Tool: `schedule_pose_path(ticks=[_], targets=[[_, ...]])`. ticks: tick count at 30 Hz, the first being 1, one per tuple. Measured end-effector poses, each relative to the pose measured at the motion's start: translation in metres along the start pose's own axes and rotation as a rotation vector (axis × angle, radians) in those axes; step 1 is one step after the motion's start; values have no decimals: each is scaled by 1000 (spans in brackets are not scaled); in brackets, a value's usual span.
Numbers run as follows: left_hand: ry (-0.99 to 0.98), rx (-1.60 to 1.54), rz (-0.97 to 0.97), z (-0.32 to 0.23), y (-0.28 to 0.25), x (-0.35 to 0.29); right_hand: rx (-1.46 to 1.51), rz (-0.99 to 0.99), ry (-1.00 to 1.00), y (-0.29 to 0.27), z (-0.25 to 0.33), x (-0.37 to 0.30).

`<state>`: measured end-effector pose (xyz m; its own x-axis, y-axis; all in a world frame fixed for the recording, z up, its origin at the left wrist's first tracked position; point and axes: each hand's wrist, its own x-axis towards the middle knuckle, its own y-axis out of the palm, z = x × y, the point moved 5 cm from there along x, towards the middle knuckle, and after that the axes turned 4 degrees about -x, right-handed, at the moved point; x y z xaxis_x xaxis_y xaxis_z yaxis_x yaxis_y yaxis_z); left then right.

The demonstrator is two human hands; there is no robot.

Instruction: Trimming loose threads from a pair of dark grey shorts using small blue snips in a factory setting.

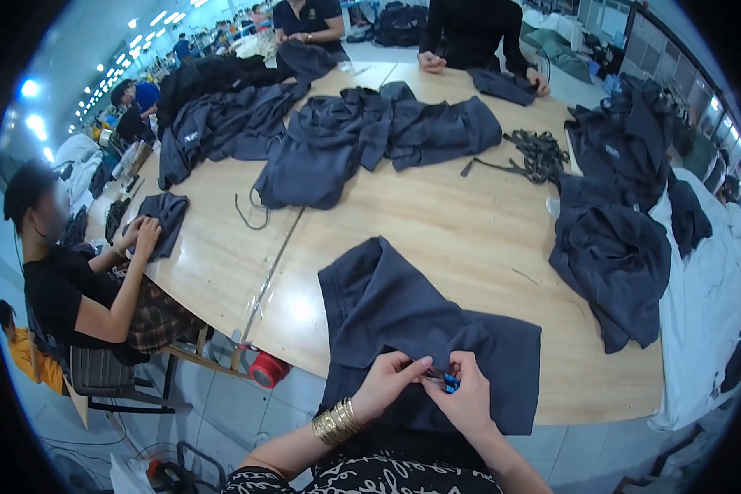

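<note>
A dark navy garment, which looks like a pair of shorts with a gathered band at its left, lies spread at the table's near edge, part of it hanging toward me. My left hand, a wide gold bracelet on its wrist, pinches the cloth between thumb and fingers near the garment's middle. Close beside it, my right hand is closed around small blue-handled thread snips. The snips' tips are at the cloth between both hands, and my fingers partly hide them.
More navy garments lie heaped across the wooden table. Tangled dark cords sit at the right, beside another pile and white cloth. A co-worker handles cloth at the left; two others stand at the far edge.
</note>
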<state>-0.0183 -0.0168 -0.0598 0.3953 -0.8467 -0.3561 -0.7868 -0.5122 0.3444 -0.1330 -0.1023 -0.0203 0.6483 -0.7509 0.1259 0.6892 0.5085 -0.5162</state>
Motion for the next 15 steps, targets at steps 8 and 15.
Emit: schedule_pose_path(ticks=[8, 15], targets=[[1041, 1038, -7, -93, 38, -24, 351, 33, 330, -39, -21, 22], [734, 833, 160, -96, 22, 37, 659, 270, 484, -47, -22, 36]])
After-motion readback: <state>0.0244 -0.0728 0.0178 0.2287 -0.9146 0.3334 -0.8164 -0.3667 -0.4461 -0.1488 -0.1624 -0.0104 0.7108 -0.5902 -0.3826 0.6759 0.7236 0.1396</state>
